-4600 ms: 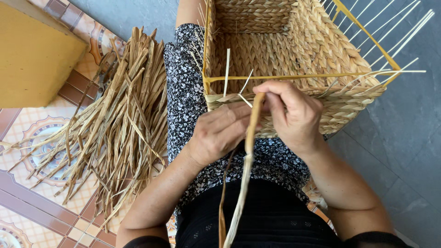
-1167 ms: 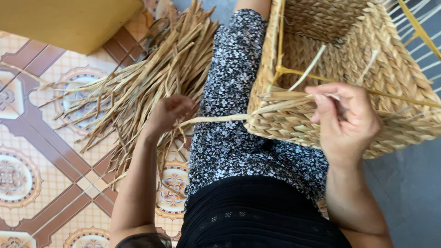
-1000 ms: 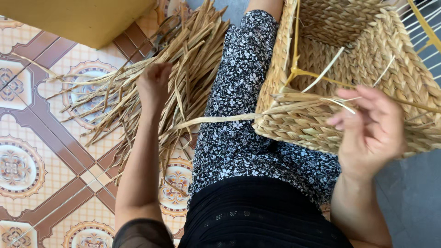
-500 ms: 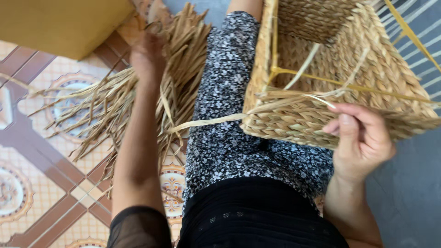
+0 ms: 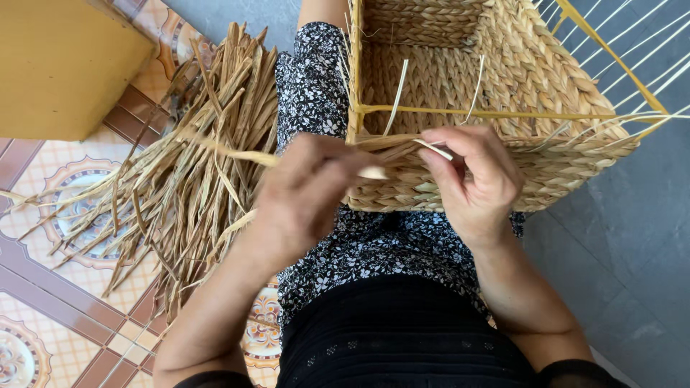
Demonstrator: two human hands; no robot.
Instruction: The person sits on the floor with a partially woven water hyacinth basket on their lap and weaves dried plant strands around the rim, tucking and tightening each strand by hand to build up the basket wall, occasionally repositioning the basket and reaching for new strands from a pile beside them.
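Observation:
A square basket [image 5: 546, 93] woven of dried straw on a yellow wire frame rests on my lap, its near rim toward me. My left hand [image 5: 305, 190] is closed around a fresh dried straw strand [image 5: 237, 153] whose tail trails left toward the pile. It holds the strand's end against the basket's near rim. My right hand [image 5: 471, 179] pinches the woven strands at the rim beside it, fingers bent over the edge. Loose pale stalks stick up inside the basket.
A pile of dried straw strands [image 5: 172, 187] lies on the patterned tiled floor [image 5: 43, 302] at my left. A yellow box-like thing [image 5: 65, 65] stands at the upper left. Grey floor [image 5: 625, 251] runs along the right. Thin white frame wires [image 5: 647, 43] jut out at upper right.
My left hand reached out to the straw pile, took a strand and came back to the basket's rim. My right hand moved from the basket's side up onto the rim.

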